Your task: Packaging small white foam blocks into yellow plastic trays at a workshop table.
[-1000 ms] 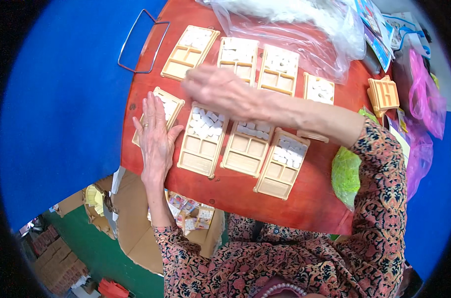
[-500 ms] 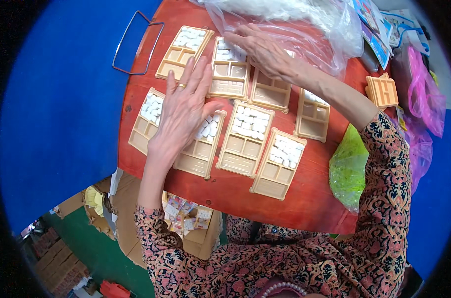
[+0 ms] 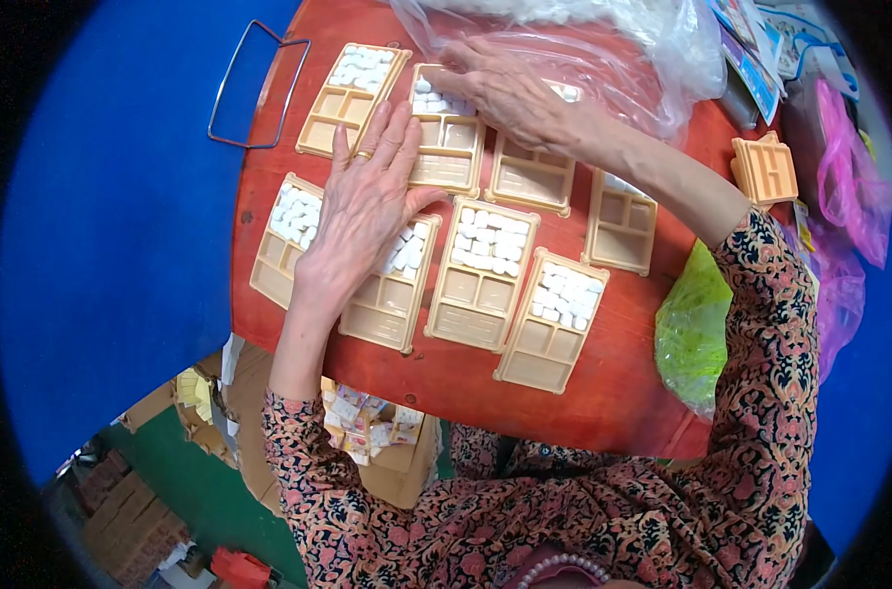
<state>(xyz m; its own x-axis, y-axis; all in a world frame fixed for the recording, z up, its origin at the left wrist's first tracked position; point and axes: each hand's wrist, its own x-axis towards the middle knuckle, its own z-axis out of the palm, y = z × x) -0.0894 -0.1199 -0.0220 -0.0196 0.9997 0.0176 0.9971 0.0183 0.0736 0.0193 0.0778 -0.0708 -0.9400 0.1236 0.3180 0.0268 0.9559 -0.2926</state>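
Note:
Several tan compartment trays lie in two rows, their far sections holding small white pillow-shaped pieces [image 3: 488, 239]. My left hand [image 3: 363, 211] is open, fingers stretched and a ring on one. Its fingertips touch the near-left part of the far middle tray [image 3: 446, 171], and its palm lies over a front tray [image 3: 377, 321]. Reaching across from the right, my right hand [image 3: 505, 93] has its bent fingers spread at the white pieces in the far section of that same far middle tray. Its fingertips are partly hidden, and I see nothing held in them. My right forearm covers parts of two far trays.
A large clear plastic bag [image 3: 652, 59] lies at the far edge of the red table [image 3: 623, 393]. Stacked tan trays [image 3: 763, 169] and a green bag [image 3: 693, 329] are on the right. A metal wire handle [image 3: 213, 103] sticks out at the left. Below stands a carton [image 3: 392, 481] of small packets.
Both hands stay at the far middle tray. The right hand's fingers have shifted slightly left and nearer over the white pieces. The whole view has shifted a little.

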